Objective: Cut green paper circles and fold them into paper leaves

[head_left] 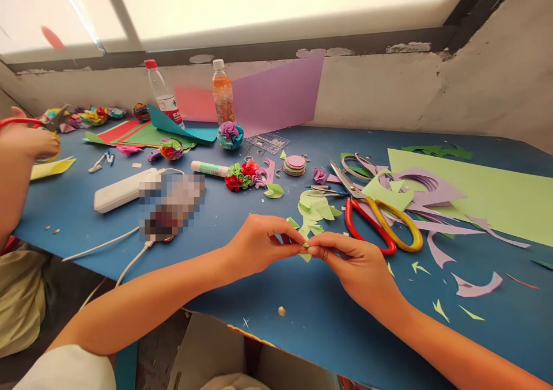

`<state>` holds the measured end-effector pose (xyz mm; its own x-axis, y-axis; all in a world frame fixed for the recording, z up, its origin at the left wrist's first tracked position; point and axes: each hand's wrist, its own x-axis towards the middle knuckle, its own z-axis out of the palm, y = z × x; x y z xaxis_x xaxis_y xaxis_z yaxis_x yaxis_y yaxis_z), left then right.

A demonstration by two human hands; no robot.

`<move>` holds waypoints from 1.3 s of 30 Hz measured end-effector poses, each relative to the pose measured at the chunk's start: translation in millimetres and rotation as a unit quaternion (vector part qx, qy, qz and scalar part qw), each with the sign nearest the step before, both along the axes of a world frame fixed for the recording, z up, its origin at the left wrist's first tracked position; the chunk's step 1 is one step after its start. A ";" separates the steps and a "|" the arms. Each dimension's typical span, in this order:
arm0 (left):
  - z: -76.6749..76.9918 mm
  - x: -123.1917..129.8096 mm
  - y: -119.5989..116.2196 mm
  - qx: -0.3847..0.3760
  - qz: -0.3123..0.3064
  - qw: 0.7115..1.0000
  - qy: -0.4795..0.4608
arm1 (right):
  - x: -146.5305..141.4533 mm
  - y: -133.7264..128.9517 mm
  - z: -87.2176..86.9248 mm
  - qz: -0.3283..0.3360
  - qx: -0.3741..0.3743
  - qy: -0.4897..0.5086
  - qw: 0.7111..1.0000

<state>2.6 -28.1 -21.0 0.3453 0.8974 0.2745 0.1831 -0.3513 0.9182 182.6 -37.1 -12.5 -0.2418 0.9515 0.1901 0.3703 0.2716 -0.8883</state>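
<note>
My left hand and my right hand meet over the table, their fingertips pinched on one small piece of green paper. Most of that piece is hidden by the fingers. Just beyond lie pale green cut paper pieces, some folded, in a loose heap. To the right of the heap rest scissors with one red and one yellow handle, blades pointing away from me. Tweezers lie beside the blades.
Lilac paper scraps and a light green sheet cover the right side. A glue stick, paper flowers, a power bank and two bottles stand or lie leftward. Another person's hand holds scissors at far left.
</note>
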 end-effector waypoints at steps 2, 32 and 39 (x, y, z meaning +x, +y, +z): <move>1.1 -0.3 -0.3 0.002 -0.003 1.000 0.011 | -0.7 -0.2 -0.1 0.002 -0.025 0.013 1.000; -0.3 0.7 -0.8 0.011 0.056 0.998 -0.015 | 2.9 3.8 -1.6 0.012 0.023 -0.030 0.999; 4.5 0.2 -5.2 0.023 0.049 0.998 0.044 | 1.5 2.5 -3.6 0.028 0.000 0.003 1.000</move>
